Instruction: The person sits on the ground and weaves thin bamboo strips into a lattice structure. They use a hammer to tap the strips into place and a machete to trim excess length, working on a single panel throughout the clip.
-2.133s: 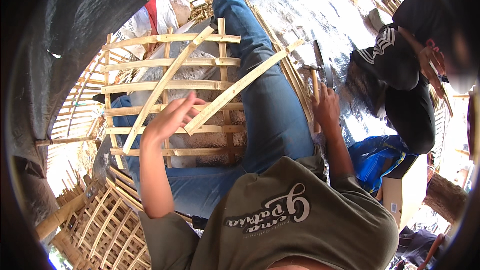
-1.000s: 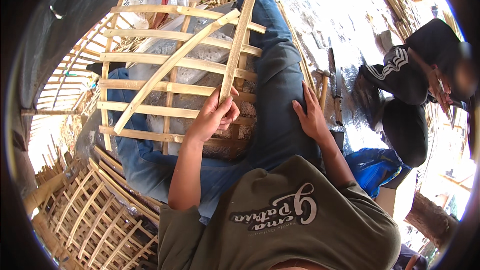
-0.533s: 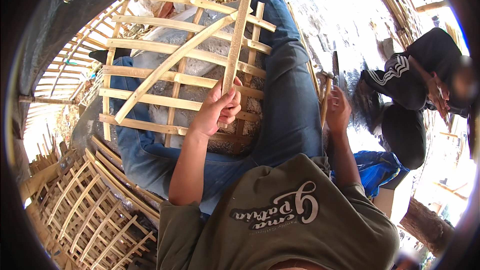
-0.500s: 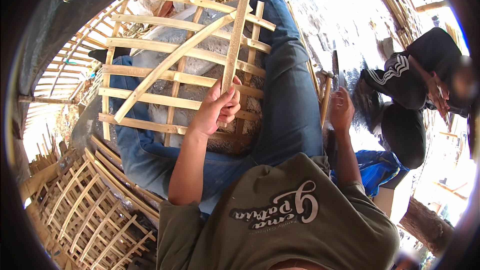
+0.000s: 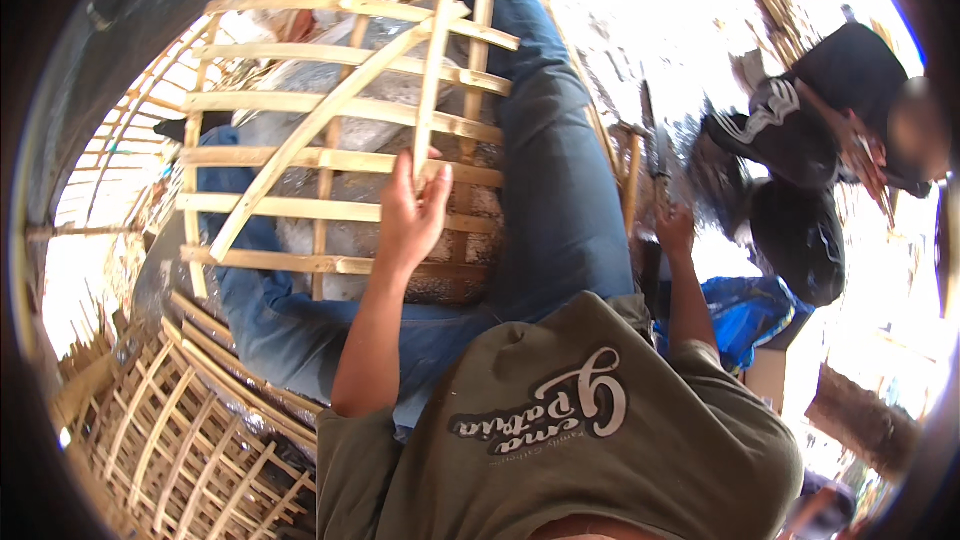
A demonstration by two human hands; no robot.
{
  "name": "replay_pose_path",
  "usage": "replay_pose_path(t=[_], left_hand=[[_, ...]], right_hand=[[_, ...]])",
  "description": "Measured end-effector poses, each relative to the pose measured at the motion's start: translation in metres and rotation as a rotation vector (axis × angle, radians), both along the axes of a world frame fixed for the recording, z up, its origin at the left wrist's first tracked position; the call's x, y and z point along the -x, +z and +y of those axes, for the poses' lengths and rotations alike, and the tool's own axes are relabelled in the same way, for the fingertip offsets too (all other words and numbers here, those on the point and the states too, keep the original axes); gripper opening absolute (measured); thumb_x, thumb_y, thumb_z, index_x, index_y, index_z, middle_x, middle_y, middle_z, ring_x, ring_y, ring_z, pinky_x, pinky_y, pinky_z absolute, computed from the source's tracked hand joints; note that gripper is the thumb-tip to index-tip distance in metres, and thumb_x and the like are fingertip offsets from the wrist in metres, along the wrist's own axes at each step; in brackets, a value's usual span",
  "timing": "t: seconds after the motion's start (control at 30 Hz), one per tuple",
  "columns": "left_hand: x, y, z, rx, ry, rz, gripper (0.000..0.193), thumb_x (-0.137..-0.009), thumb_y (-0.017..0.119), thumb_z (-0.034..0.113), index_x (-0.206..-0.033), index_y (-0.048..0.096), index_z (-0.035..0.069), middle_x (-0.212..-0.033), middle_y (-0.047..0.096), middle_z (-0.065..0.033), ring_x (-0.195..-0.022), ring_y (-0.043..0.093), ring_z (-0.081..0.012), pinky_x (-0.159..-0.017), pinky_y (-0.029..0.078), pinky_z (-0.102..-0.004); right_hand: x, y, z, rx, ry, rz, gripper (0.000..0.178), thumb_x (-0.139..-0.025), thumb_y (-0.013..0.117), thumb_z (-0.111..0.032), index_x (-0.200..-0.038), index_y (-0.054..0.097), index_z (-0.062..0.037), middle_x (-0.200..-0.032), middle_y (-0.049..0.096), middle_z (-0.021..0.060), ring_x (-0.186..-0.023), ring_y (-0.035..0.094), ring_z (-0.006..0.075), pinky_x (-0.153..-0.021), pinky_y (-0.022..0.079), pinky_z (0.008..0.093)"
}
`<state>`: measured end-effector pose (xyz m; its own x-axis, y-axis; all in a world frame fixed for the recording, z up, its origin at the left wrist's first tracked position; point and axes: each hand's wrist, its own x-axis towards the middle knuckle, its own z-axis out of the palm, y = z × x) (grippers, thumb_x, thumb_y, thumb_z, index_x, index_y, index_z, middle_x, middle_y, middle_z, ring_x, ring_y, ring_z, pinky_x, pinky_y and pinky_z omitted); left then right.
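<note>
My left hand (image 5: 412, 220) pinches the lower end of a long flat bamboo strip (image 5: 438, 70), with its fingers stretched along it. The strip runs up over an open bamboo lattice (image 5: 280, 157), which lies across my legs. A second loose-looking strip (image 5: 320, 125) crosses the lattice on a slant. My right hand (image 5: 675, 230) is low on the right, at the handle end of a long dark knife (image 5: 652, 135). Its fingers are small and blurred, so I cannot make out whether they grip the handle. Beside the knife lies a hammer (image 5: 633, 175) with a wooden handle.
Another woven bamboo panel (image 5: 190, 430) lies at the lower left. A person in dark clothes (image 5: 800, 140) sits at the right. Nearby are a blue plastic bag (image 5: 745, 315), a cardboard box (image 5: 775, 370) and a log (image 5: 870, 415).
The view has shifted, moving the lattice leftward in the picture. My left fingers have loosened from a fist and straightened along the strip. My right hand sits lower, uncovering the knife's handle.
</note>
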<state>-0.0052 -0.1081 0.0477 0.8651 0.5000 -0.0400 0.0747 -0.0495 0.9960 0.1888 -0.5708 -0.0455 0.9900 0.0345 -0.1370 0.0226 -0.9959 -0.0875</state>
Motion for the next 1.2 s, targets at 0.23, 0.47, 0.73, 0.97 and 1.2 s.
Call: replay_pose_path(t=[0.23,0.47,0.73,0.97,1.2], left_hand=[[-0.002,0.006,0.0,-0.078,-0.006,0.049,0.019,-0.1,0.062,0.016,-0.113,0.054,0.004,-0.069,0.046,0.0038,-0.061,0.04,-0.0041,-0.055,0.034,-0.024],[0.0,-0.008,0.0,-0.078,-0.008,0.058,0.025,-0.105,0.053,0.026,-0.112,0.051,0.002,-0.075,0.056,-0.0082,-0.063,0.053,-0.0165,-0.059,0.045,-0.0345],[0.005,-0.011,0.002,0.188,-0.138,0.161,0.03,-0.111,0.036,0.034,-0.121,0.049,0.009,-0.083,0.047,0.0034,-0.064,0.037,-0.0025,-0.053,0.033,-0.0189],[0.005,-0.004,0.005,0.611,-0.205,0.235,0.03,-0.11,0.04,0.034,-0.125,0.049,0.011,-0.085,0.042,0.0043,-0.061,0.033,-0.0001,-0.049,0.029,-0.015],[-0.001,-0.022,0.013,0.916,-0.237,0.299,0.027,-0.108,0.045,0.033,-0.115,0.051,0.008,-0.083,0.046,0.0014,-0.063,0.048,-0.0077,-0.052,0.043,-0.0242]], right_hand=[[0.002,0.019,0.019,-0.099,-0.116,-0.013,0.044,-0.084,0.075,-0.037,-0.1,0.064,0.0026,-0.089,0.07,0.0242,-0.087,0.069,0.0408,-0.078,0.053,0.0482],[-0.022,0.01,0.029,-0.002,-0.084,-0.013,0.047,-0.087,0.071,-0.037,-0.11,0.062,0.0026,-0.098,0.07,0.026,-0.096,0.068,0.0434,-0.084,0.052,0.0499],[-0.051,0.002,0.018,-0.065,0.032,0.033,0.045,-0.091,0.067,-0.034,-0.118,0.059,0.0013,-0.116,0.067,0.0263,-0.112,0.061,0.0459,-0.096,0.049,0.048],[-0.068,-0.016,-0.003,-0.416,-0.215,0.122,0.033,-0.087,0.075,-0.028,-0.102,0.06,-0.0023,-0.079,0.066,0.0084,-0.065,0.067,0.0193,-0.053,0.05,0.0347],[-0.067,0.007,0.018,-0.415,-0.291,0.207,0.043,-0.077,0.085,-0.039,-0.074,0.061,-0.0043,-0.061,0.06,0.0045,-0.052,0.058,0.0148,-0.046,0.045,0.0317]])
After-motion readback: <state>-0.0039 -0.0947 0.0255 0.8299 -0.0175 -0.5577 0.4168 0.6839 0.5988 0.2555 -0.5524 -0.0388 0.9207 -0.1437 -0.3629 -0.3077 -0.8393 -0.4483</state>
